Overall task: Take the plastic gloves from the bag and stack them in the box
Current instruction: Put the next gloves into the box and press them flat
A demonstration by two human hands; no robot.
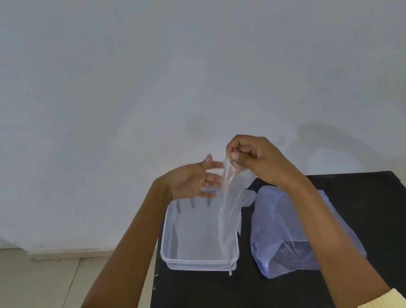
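A thin clear plastic glove [228, 202] hangs down over the clear plastic box [168, 245]. My right hand [256, 160] pinches its top edge between thumb and fingers. My left hand [195, 180] is spread open just left of the glove, palm toward it, its fingertips close to the film. The box sits on the left part of a black table [382, 208] and a few clear gloves seem to lie flat in its bottom. To the right of the box lies the translucent bluish bag [277, 224], partly hidden by my right forearm.
The black table ends just left of the box, with a light tiled floor [34, 289] below it. A plain white wall [186, 66] rises behind the table. Pale yellow sleeves cover both of my upper forearms.
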